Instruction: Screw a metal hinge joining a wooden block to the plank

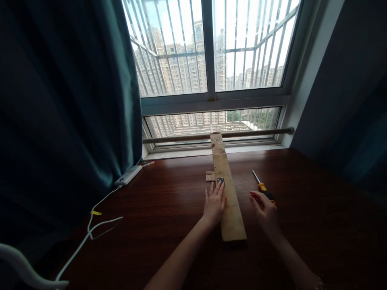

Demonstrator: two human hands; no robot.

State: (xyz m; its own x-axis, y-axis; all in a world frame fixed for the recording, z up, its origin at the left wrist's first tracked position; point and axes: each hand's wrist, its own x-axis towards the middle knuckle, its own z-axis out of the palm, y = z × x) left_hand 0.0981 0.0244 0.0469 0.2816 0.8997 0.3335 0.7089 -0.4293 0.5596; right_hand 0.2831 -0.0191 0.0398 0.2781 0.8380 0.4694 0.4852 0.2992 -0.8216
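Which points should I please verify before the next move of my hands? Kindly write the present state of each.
1. Left hand steadying the wooden board: ok, resting on it.
2. Metal plate under the left fingertips: ok.
3. Screwdriver nearby: ok, lying beside the right hand.
4. Small part between the right fingers: cannot tell, too small.
5. Screws in the plate: cannot tell.
6. White device apart from the board: ok.

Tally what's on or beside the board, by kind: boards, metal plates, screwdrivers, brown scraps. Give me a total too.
Wooden board: 1
Metal plate, partly covered: 1
Screwdriver: 1
Brown scrap: 1
Total: 4
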